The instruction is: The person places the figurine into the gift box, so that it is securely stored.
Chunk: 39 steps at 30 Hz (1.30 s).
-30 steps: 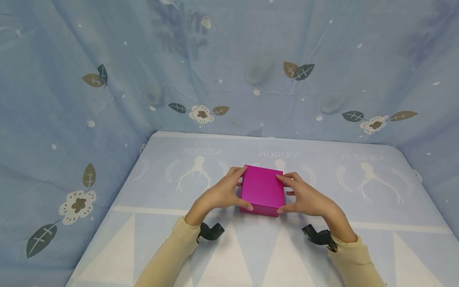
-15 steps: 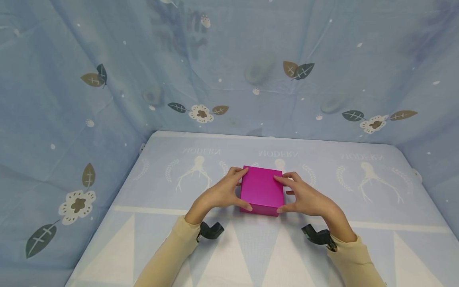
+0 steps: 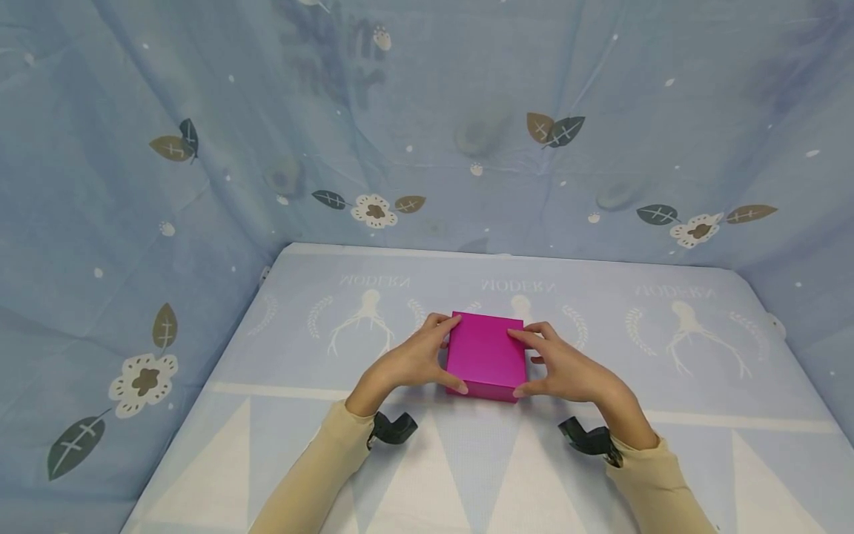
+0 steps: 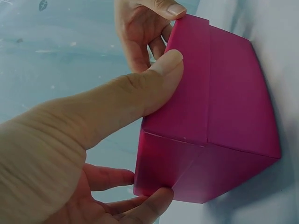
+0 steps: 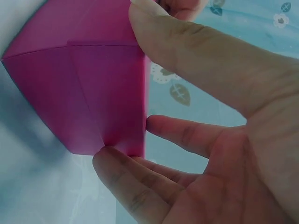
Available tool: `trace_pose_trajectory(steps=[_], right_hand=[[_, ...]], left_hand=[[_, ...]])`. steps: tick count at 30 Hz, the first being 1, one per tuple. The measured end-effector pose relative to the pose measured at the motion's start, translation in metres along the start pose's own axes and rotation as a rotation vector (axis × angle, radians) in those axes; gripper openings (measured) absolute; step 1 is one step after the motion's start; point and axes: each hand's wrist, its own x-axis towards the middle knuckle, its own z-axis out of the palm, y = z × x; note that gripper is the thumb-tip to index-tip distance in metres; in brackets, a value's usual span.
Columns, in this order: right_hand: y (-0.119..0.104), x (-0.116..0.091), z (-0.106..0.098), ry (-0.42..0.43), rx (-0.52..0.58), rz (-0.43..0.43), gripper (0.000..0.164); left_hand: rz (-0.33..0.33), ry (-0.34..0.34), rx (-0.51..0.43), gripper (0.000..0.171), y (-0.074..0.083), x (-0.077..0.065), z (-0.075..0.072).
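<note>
A magenta box (image 3: 487, 352) with a fitted lid (image 4: 189, 84) stands on the table in front of me. In both wrist views a seam runs round the box where the lid overlaps the base (image 4: 243, 100). My left hand (image 3: 415, 357) grips the lid at its left side, thumb on the near face and fingers along the side. On the other side my right hand (image 3: 570, 367) holds it the same way, with its thumb (image 5: 187, 51) at the near right corner and one finger over the top edge. The inside of the box is hidden.
A pale blue patterned cloth (image 3: 600, 475) covers the table. Blue printed curtains (image 3: 427, 133) hang close behind it and along its left and right sides. Black wrist straps with mounts (image 3: 394, 429) sit by each sleeve cuff.
The lid's top face has shifted slightly left and its far edge appears a little lower in the head view. The right hand has moved slightly left with it; both hands keep their hold.
</note>
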Motion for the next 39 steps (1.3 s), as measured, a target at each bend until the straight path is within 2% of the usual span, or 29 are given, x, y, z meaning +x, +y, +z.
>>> trace_pose_trajectory(steps=[8,20,30,39], right_hand=[[-0.0007,0.0006,0.0018,0.002,-0.015,0.0,0.093],[0.0006,-0.0001,0.0021,0.007,-0.067,-0.018,0.091],[-0.0003,-0.0017,0.0054,-0.012,-0.081,0.015,0.091],[-0.0025,-0.001,0.0061,0.014,-0.138,0.019,0.09]], left_hand=[[0.006,-0.008,0.082,0.117,-0.0027,0.0025,0.0029],[0.003,-0.016,0.114,0.118,-0.0021,0.0021,0.0031],[-0.006,-0.027,0.15,0.117,0.0006,0.0,0.0037],[0.004,-0.015,0.182,0.117,0.0024,0.002,0.0024]])
